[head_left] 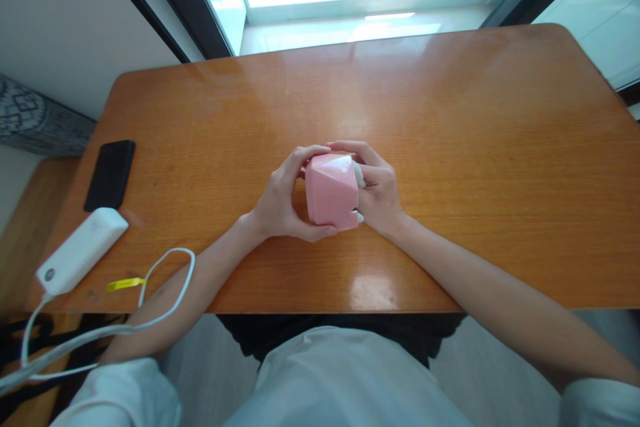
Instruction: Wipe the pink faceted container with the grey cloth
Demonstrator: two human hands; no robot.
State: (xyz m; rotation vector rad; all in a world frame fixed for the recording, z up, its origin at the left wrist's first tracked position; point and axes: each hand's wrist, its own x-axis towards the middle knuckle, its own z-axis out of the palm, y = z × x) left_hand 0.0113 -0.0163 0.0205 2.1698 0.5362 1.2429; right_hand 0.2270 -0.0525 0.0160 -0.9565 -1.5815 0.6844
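A pink faceted box-like object [331, 190] with small white parts on its right side sits between both hands at the middle of the wooden table [450, 113]. My left hand [283, 197] wraps its left side, fingers over the top and thumb underneath. Against the object's right side my right hand [379, 188] is curled, fingers over the top edge near the white parts. I cannot tell whether the object rests on the table or is held just above it.
A black phone [110, 175] lies at the table's left edge. In front of it is a white power bank [80, 251] with a white cable [165, 293] looping off the front edge, and a yellow tag [125, 284]. A window runs behind the table.
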